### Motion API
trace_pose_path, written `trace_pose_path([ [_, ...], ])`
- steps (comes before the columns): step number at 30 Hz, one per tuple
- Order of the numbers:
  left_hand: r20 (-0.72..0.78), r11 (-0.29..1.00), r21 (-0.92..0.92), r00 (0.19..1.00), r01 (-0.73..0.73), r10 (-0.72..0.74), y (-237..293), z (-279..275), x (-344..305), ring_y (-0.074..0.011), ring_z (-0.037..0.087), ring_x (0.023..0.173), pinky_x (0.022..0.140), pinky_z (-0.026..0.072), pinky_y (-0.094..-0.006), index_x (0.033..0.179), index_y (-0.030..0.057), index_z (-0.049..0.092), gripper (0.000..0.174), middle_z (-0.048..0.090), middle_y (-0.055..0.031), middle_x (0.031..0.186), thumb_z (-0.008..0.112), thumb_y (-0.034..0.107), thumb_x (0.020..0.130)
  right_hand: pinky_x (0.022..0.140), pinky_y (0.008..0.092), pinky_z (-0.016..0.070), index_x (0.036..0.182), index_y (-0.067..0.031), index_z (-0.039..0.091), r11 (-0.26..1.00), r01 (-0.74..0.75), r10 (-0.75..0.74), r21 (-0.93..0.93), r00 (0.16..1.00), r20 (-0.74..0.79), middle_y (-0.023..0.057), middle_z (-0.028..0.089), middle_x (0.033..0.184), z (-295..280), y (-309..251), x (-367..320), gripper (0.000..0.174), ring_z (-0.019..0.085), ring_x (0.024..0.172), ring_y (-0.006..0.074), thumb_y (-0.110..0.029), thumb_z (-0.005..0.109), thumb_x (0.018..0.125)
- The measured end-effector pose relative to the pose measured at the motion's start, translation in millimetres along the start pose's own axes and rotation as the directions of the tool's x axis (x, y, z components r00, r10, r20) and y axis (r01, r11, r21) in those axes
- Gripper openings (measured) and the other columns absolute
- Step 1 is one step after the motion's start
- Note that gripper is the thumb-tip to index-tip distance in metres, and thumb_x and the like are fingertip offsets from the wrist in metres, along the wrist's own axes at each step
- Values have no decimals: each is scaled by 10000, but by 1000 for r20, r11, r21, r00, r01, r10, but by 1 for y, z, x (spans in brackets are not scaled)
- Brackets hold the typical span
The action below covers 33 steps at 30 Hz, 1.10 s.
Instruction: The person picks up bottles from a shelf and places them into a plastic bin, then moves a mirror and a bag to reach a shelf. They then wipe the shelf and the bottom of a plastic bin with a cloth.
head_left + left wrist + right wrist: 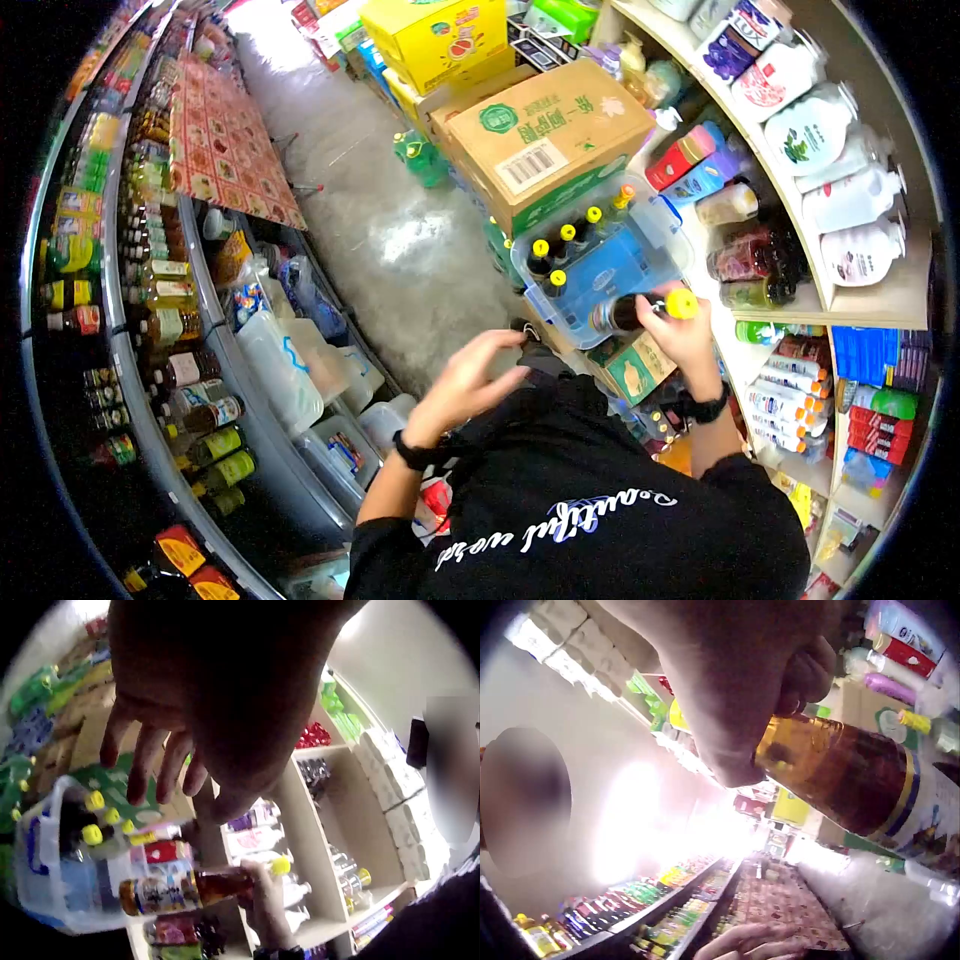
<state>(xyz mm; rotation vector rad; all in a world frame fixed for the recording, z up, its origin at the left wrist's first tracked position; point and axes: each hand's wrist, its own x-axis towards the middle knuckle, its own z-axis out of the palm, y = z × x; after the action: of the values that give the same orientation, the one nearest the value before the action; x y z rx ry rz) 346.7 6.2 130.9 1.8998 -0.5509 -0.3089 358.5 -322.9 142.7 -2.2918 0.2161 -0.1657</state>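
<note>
My right hand (688, 338) grips a yellow-capped bottle of brown liquid (840, 772) by its neck. The bottle lies nearly level, its label showing in the left wrist view, and it overlaps the near side of a clear plastic bin (668, 225) in the head view. Several dark bottles with yellow caps (93, 835) stand at one end of that bin, beside a bare bluish floor. Left of the bin, my left hand (465, 385) hangs in the air with fingers spread and thumb apart, holding nothing.
A large cardboard box (545, 130) stands behind the bin, with yellow cartons (435, 40) beyond. Shelves of pump bottles (810, 125) rise on the right. Across the grey floor (385, 220), a long rack holds bottles and plastic tubs (285, 365).
</note>
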Motion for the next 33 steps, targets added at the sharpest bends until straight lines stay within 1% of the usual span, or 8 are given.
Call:
trace_pose_path([
  [1,-34,995,40,996,86,-85,-6,-11,-12,-289,654,1096,942,515,-374,1222,34,615,365,660,-150,1187,712,170,897,584,320,544,827,-22,663,999,9,-11,-37,999,-37,115,650,599,11,5,9,281,668,559,187,-253,813,774],
  [3,-158,963,12,951,270,-265,-7,-32,-35,-265,683,1031,927,513,-349,1122,22,674,223,713,-131,1081,658,138,932,570,426,542,741,-62,605,965,88,-96,-246,995,-22,179,641,629,30,23,29,365,665,612,373,-382,774,783],
  [5,-287,896,-41,853,443,-435,-10,-45,-63,-174,681,952,887,508,-300,1075,-13,694,194,733,-125,1026,592,119,975,597,454,543,765,-55,621,974,45,-47,-223,999,-4,188,652,656,57,55,47,409,665,645,395,-444,745,787],
  [8,-437,861,-170,746,479,-501,-26,-51,-108,-151,665,950,879,499,-293,1065,-25,692,224,740,-99,1028,540,129,1011,632,463,542,788,-58,639,959,-2,24,-284,997,74,200,661,689,99,111,67,423,664,689,413,-470,735,785],
  [10,-498,824,-252,662,507,-560,-25,-51,-132,-149,655,961,895,483,-294,1054,-25,699,269,741,-85,1017,512,167,1036,656,472,541,803,-62,649,953,-45,86,-300,988,126,209,670,720,112,114,68,421,670,728,413,-474,732,784],
  [13,-543,765,-219,576,605,-611,-30,-46,-167,-151,649,965,905,479,-299,1050,-25,701,296,737,-88,1017,503,195,1045,683,472,538,850,-70,677,949,-66,122,-308,979,166,220,688,775,135,126,68,414,676,785,415,-476,728,788],
  [25,-576,673,-381,407,633,-709,-51,0,-229,-159,623,1007,942,458,-302,1064,-15,682,326,701,-73,1041,486,245,1064,723,464,542,905,2,706,970,-126,163,-210,973,166,225,706,824,181,151,77,419,690,825,406,-397,770,793],
  [33,-602,705,-417,407,573,-687,-61,11,-236,-160,646,985,915,481,-300,1061,-37,686,258,722,-104,1033,551,181,1033,754,468,542,980,-19,722,907,-212,309,-364,922,233,224,720,909,179,119,82,480,692,880,408,-446,775,768],
])
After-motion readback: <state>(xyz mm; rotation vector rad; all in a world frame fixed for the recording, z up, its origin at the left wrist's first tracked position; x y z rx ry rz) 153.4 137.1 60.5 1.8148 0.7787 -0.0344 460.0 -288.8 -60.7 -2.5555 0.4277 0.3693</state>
